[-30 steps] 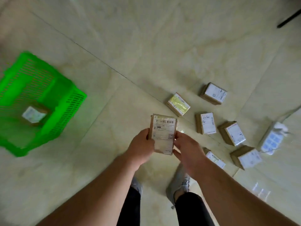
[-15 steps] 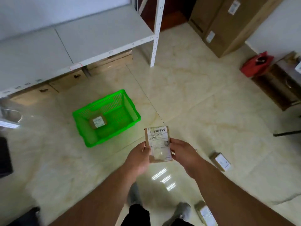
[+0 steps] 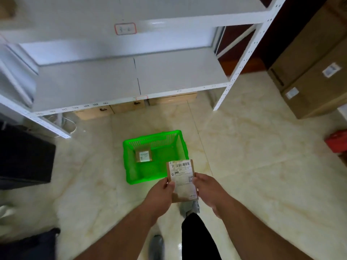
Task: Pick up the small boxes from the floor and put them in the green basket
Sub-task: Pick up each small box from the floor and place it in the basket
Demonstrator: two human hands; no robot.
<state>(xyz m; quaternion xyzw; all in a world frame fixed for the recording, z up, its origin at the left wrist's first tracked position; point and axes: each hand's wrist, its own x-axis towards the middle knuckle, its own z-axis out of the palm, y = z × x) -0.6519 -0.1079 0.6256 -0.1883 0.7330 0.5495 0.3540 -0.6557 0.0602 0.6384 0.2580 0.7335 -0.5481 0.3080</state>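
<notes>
Two shelving levels of a white metal rack (image 3: 169, 72) fill the upper view, with flat cartons stored beneath the lower one. Large brown cartons (image 3: 309, 68) stand at the right wall, a dark unit (image 3: 24, 156) at the left edge, and a red object (image 3: 337, 142) on the floor at far right. The tiled floor (image 3: 262, 156) is glossy.

Green basket (image 3: 155, 178): upright on the floor, ahead of the person and in front of the rack. One labelled box (image 3: 143, 155) lies inside, toward the far-left corner; the near half of the basket floor is free.

Held box (image 3: 183, 180): small, brown, shipping label upward. It is in the air, overlapping the basket's near-right corner in view, and appears not yet over the opening.

Left hand (image 3: 161, 194): grips the box's left edge, thumb on the label. Right hand (image 3: 208, 190): grips the right edge, fingers curled round it. Both holds look secure.

Assessment: the step in hand is the carry to the basket. Recommended practice is to bring the box forward and left until it is fully over the opening, keep it level, lower it inside the rim, and release over the free near area, not on the box already there
</notes>
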